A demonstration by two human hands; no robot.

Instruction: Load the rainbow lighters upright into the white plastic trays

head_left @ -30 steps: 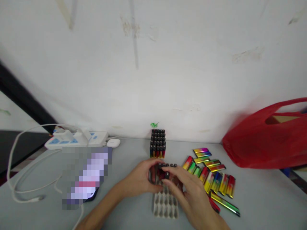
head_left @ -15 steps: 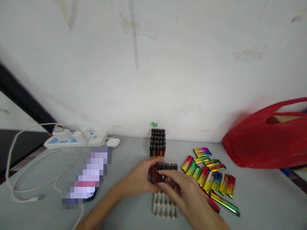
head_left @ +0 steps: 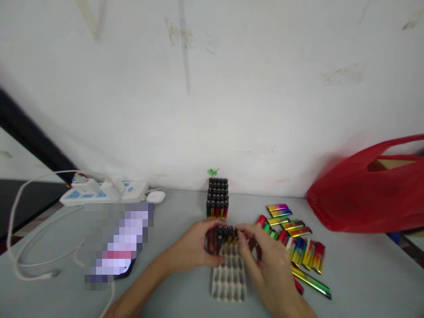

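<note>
A pale moulded tray with rows of hollows lies in front of me. Upright black-topped batteries line its far end, and one more battery stands at the left in the row nearer me. Around the tray's left far side curls my left hand, closed on something dark that its fingers partly hide. My right hand has thumb and forefinger pinched on a battery at the right end of the far row. Behind the tray, a block of upright batteries stands by the wall.
Shiny multicoloured battery packs lie loose to the right, partly behind my right hand. A red bag stands at the back right. To the left are a white power strip, cables, a white charger and a pixelated phone.
My right hand has moved slightly right, from a battery near the tray's middle to the right end of the far row. A battery now stands at the left of the second row.
</note>
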